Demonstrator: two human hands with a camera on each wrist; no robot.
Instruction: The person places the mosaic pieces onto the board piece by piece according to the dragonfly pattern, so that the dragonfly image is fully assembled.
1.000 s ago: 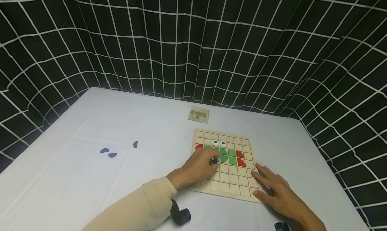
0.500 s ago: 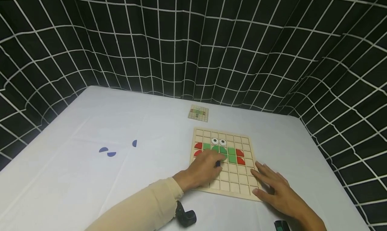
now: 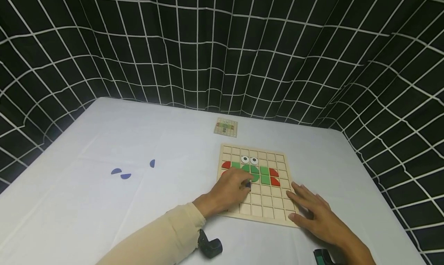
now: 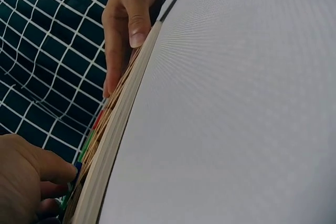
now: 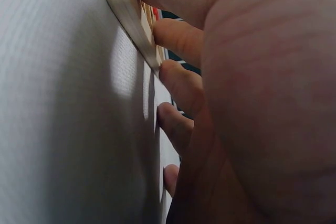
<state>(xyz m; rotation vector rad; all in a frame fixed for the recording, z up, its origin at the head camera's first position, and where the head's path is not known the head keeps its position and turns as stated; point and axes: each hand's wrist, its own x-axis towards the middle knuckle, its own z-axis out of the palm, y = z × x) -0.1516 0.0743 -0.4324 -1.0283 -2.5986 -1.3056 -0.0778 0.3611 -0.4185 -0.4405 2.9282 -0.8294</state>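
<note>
A square wooden grid board (image 3: 258, 210) lies on the white table, with green and red shaped pieces and two round eye pieces set in its upper rows. Over the board's left half, my left hand (image 3: 230, 190) pinches a small dark blue piece (image 3: 248, 185) between thumb and fingers. That blue piece (image 4: 78, 166) also shows at the fingertips in the left wrist view, close to the board's surface. The hand hides some cells and pieces below it. My right hand (image 3: 317, 213) rests at the board's right edge, fingers spread, the fingertips touching the rim (image 5: 122, 3).
Several loose blue half-round pieces lie to the left, among them one half-round (image 3: 152, 163). A small pattern card (image 3: 226, 127) lies behind the board. Black wrist-camera mounts sit under both wrists. A dark curtain with white grid lines (image 3: 194, 57) surrounds the table's back and sides.
My left hand went slightly right and over the board cells, then drew back a little left, the blue piece still in its fingers. My right hand stays at the board's edge.
</note>
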